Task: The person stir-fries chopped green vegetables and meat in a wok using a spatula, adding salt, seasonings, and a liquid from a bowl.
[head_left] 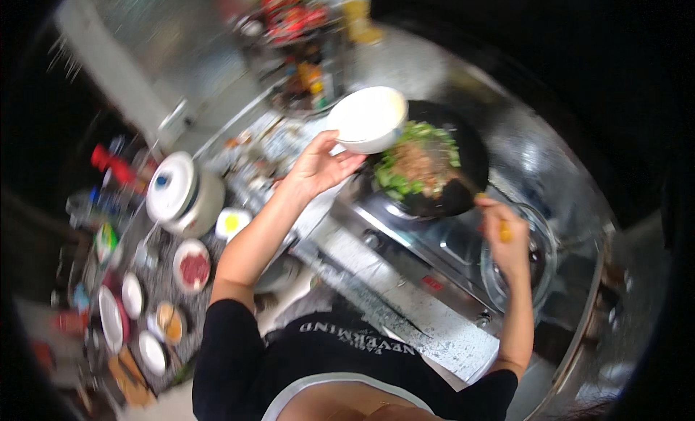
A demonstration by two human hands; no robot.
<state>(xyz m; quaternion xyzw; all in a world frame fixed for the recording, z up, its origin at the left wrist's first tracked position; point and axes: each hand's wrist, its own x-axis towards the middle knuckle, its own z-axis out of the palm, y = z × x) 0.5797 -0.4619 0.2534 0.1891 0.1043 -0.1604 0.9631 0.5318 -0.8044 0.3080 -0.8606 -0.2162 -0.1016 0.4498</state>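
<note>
My left hand (323, 167) grips a white bowl (371, 124) by its near side and holds it tilted at the left rim of a black wok (472, 142). Inside the wok lie chopped green vegetables (396, 180) and a heap of brownish minced food (418, 160). My right hand (509, 240) is closed around the yellow handle (505, 231) of a spatula, whose dark head (457, 197) reaches into the wok's near right side. The picture is somewhat blurred, and whether anything falls from the bowl does not show.
The wok stands on a steel gas stove (376, 236); a glass lid (548, 265) lies right of it. At left, the counter carries a white lidded pot (210, 204), a plate of red meat (193, 267) and several bowls. A rack of seasonings (308, 59) stands behind.
</note>
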